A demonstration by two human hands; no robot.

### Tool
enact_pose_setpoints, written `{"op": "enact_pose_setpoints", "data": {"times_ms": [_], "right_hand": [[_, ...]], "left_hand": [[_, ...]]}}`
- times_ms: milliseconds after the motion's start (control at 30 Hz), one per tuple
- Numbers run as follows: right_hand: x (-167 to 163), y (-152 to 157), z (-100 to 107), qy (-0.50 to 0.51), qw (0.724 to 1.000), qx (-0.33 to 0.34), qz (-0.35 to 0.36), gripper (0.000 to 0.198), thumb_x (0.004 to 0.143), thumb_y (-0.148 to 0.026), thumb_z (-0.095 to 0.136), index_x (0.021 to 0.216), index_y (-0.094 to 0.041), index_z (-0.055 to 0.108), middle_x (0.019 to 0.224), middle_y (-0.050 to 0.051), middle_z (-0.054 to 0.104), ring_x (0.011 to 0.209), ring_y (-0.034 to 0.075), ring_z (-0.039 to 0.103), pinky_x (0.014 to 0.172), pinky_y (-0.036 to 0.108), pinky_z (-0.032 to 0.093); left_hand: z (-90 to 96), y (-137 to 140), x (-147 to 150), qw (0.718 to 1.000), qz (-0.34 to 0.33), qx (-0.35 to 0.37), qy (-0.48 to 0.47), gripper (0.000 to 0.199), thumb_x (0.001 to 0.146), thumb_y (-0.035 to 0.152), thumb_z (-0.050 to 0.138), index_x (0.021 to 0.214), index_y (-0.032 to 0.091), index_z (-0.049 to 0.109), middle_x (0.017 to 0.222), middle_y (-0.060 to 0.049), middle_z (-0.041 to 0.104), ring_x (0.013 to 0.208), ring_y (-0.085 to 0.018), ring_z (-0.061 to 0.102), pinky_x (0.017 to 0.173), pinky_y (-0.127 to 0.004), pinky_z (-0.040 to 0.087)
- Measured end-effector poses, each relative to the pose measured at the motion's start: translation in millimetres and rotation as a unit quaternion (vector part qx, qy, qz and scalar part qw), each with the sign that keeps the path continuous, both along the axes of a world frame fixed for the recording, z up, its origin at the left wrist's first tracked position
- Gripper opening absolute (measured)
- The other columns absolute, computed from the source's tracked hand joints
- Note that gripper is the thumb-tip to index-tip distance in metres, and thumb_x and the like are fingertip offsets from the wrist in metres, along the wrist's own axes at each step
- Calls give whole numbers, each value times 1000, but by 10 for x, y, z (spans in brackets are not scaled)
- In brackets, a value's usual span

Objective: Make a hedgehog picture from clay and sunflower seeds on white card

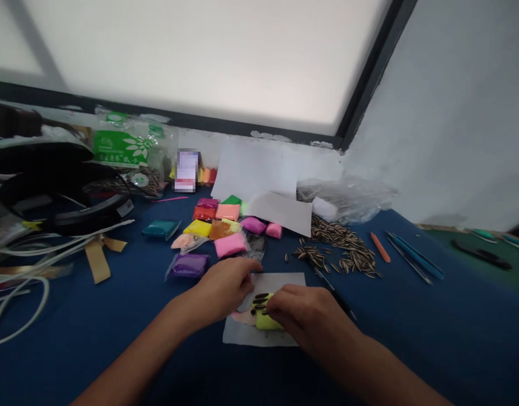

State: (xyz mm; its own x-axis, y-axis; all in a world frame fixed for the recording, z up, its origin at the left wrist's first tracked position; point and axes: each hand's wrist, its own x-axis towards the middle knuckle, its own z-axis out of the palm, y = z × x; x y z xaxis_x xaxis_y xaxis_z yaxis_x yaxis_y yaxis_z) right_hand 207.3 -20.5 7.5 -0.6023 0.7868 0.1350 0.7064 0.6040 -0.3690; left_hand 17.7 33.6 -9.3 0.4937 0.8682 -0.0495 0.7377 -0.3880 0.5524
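Note:
A white paper sheet point(242, 337) lies in front of me, bearing a lump of yellow-green clay point(268, 322) with a pale pinkish clay part point(245, 318) at its left. Several dark sunflower seeds point(261, 295) are set on the yellow-green clay. My right hand point(312, 313) is over the clay's right side, thumb and fingers pinched at a seed; the fingertips partly cover it. At the sheet's upper left, my left hand point(225, 287) has its index finger stretched out beside a grey clay packet point(256, 246). Nothing shows in it.
Colourful clay packets point(230, 245) lie beyond my left hand. Loose sunflower seeds point(344, 242) are heaped at right, near a black pen point(339, 298), an orange stick point(380, 247) and blue tools point(415, 256). White cables point(39, 293) and a black headset point(69, 217) sit left.

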Motion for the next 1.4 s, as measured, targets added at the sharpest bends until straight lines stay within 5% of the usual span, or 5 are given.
{"op": "enact_pose_setpoints", "data": {"times_ms": [567, 1200, 1400], "right_hand": [[-57, -52, -49, -7, 999, 13, -31, 19, 91, -12, 49, 78, -18, 62, 76, 3, 61, 63, 13, 56, 57, 22, 37], [-83, -33, -50, -76, 997, -7, -23, 17, 85, -6, 53, 78, -18, 64, 76, 2, 60, 63, 13, 55, 54, 23, 30], [-74, -29, -85, -73, 996, 42, -16, 18, 82, -4, 56, 78, -20, 65, 74, 1, 60, 62, 12, 52, 53, 25, 25]], "left_hand": [[-9, 2, -8, 1000, -6, 2, -11, 44, 78, 12, 47, 117, 20, 64, 104, -7, 71, 89, -23, 65, 75, -30, 48], [-17, -2, -14, 1000, -10, 2, -12, 42, 78, 12, 48, 116, 20, 64, 92, -5, 71, 78, -20, 64, 67, -26, 46], [-20, 3, -15, 1000, -12, 1, -14, 41, 78, 12, 47, 115, 21, 63, 92, -5, 71, 77, -19, 63, 67, -27, 46]]}}
